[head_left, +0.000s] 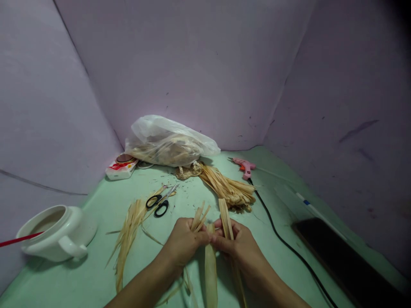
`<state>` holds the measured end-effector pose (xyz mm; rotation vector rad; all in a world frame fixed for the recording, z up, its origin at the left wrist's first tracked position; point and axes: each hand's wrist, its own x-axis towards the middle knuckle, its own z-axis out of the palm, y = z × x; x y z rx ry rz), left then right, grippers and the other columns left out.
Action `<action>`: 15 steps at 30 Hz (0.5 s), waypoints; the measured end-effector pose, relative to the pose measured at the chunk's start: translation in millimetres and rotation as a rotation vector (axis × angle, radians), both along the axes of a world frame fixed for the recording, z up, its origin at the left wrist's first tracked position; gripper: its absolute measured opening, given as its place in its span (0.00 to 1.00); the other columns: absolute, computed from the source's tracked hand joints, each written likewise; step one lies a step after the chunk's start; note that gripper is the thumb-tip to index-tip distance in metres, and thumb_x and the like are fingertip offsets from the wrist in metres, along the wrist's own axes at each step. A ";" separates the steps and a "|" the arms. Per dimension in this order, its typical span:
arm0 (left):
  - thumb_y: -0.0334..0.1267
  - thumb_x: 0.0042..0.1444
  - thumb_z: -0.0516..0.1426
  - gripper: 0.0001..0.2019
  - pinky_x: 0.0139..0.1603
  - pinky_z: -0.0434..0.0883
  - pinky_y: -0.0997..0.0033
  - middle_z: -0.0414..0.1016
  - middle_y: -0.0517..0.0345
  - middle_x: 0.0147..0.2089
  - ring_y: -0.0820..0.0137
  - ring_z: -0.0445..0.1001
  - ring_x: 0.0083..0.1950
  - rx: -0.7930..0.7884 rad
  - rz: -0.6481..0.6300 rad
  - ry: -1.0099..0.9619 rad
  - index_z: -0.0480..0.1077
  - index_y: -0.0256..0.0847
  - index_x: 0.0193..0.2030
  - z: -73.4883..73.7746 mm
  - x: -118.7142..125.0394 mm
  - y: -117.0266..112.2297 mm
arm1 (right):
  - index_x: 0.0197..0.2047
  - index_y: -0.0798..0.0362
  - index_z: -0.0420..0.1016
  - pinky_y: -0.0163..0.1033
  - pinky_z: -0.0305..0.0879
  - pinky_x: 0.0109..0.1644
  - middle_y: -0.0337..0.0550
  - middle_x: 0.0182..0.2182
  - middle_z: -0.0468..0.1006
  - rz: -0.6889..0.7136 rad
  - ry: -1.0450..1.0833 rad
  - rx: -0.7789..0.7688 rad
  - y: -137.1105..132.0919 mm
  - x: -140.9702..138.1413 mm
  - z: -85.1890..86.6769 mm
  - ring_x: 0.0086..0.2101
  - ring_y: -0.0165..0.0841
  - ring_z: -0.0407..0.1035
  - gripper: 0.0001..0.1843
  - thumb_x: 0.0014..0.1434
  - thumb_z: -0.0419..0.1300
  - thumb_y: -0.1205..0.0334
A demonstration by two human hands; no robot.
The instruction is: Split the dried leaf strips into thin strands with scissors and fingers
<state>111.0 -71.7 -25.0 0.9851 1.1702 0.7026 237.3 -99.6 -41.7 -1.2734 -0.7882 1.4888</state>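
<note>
Two grips, left hand and right hand, pinch straw strips poking above and trailing below them.

Three flat panels enclose the work area. The left wall, the back wall and the right wall are all pale lavender and meet at two straight seams. The right wall carries a dark purple smear and scattered small specks. A thin dark line crosses the left wall low down. The counter is pale mint green. Lighting is dim and even, fading to black at the upper right corner.
</note>
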 end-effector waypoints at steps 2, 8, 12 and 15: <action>0.29 0.33 0.57 0.04 0.24 0.60 0.76 0.65 0.62 0.16 0.76 0.62 0.20 -0.033 -0.035 -0.083 0.64 0.34 0.18 0.6 1.3 -0.9 | 0.29 0.56 0.64 0.29 0.51 0.20 0.31 0.16 0.65 0.013 0.012 0.008 -0.6 -0.1 0.9 0.17 0.22 0.56 0.20 0.32 0.68 0.63; 0.31 0.33 0.58 0.03 0.23 0.59 0.76 0.65 0.61 0.17 0.75 0.62 0.20 -0.043 -0.040 -0.070 0.67 0.33 0.19 2.8 0.7 -2.2 | 0.28 0.56 0.64 0.30 0.52 0.21 0.30 0.15 0.64 -0.009 0.013 0.026 -2.0 -1.0 6.2 0.17 0.23 0.56 0.19 0.32 0.67 0.63; 0.33 0.34 0.59 0.06 0.23 0.56 0.77 0.61 0.63 0.16 0.77 0.59 0.21 0.014 -0.133 -0.017 0.68 0.32 0.18 -3.0 -4.4 2.5 | 0.29 0.55 0.65 0.30 0.52 0.21 0.30 0.15 0.65 -0.023 -0.002 0.032 0.8 0.1 3.9 0.16 0.23 0.57 0.19 0.32 0.67 0.66; 0.34 0.35 0.60 0.07 0.21 0.51 0.78 0.58 0.64 0.16 0.79 0.54 0.20 0.066 -0.157 0.020 0.67 0.31 0.17 -9.0 -6.0 5.2 | 0.29 0.55 0.64 0.30 0.51 0.21 0.30 0.15 0.65 -0.020 -0.006 0.033 2.4 0.8 1.1 0.16 0.23 0.57 0.19 0.32 0.67 0.68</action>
